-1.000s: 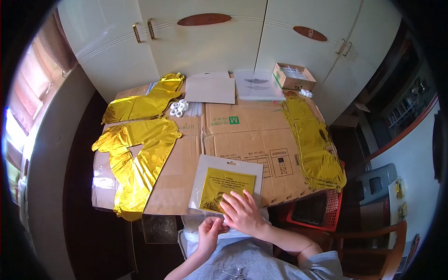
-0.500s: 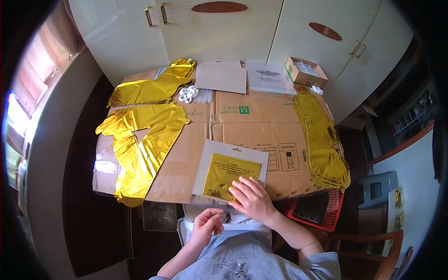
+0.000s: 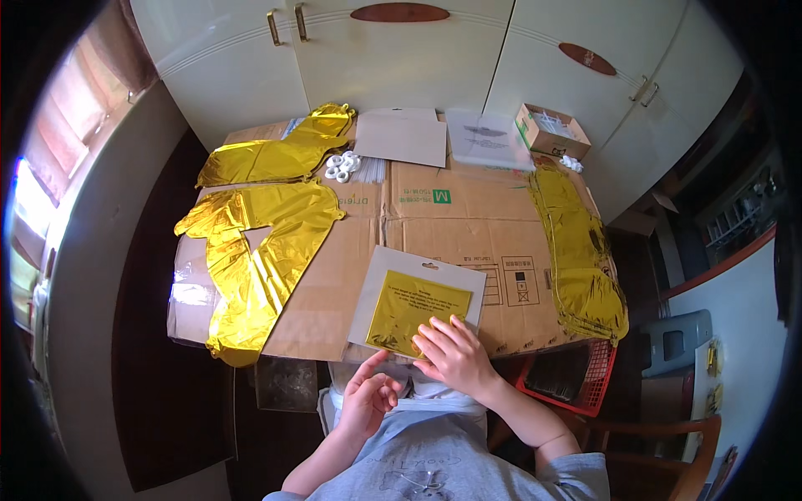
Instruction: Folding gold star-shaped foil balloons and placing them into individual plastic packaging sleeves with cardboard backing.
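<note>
The person's right hand (image 3: pixel 455 355) is resting, fingers spread, over the near right corner of a folded, shiny gold foil square (image 3: pixel 418 305) with dark print; whether its thumb is pinching from below cannot be told. The left hand (image 3: pixel 369 397) is curling loosely, holding nothing visible, its index finger pointing far toward the near edge of a pale grey rectangular card (image 3: pixel 366 292) with a hanging hole; contact there is unclear. The foil is lying on this card, just far of both hands, the right being nearer. Almost square, it is showing no clear long axis; its far edge is slanting from far left toward near right. Beneath, a brown cardboard sheet (image 3: pixel 451 225) is covering the table. Flat gold foil balloons (image 3: pixel 288 259) are lying left, another long gold foil balloon (image 3: pixel 576 250) right. Small white rolls (image 3: pixel 341 167) are clustering at far left.
</note>
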A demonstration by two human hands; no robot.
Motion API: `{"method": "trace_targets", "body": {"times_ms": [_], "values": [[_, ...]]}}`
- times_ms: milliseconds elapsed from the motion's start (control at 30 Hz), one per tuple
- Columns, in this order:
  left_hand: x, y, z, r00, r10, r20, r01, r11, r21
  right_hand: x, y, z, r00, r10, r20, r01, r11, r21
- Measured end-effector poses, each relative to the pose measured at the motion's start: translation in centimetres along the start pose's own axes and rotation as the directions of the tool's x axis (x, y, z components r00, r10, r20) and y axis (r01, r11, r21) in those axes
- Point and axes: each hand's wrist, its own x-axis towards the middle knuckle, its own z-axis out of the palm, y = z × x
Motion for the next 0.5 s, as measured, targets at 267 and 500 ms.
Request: {"method": "trace_targets", "body": {"times_ms": [267,500], "values": [[0.3,0.7,0.2,1.000,-0.010,0.028,0.013,0.993,-0.119,-0.1,0.1,0.1,1.000,-0.002,-0.024,0.003,1.000,0.028],[1.4,-0.2,1.3,0.977,-0.146,0.155,0.177,0.962,-0.209,0.4,0.0,-0.4,0.998,0.009,-0.057,-0.007,0.999,0.033]]}}
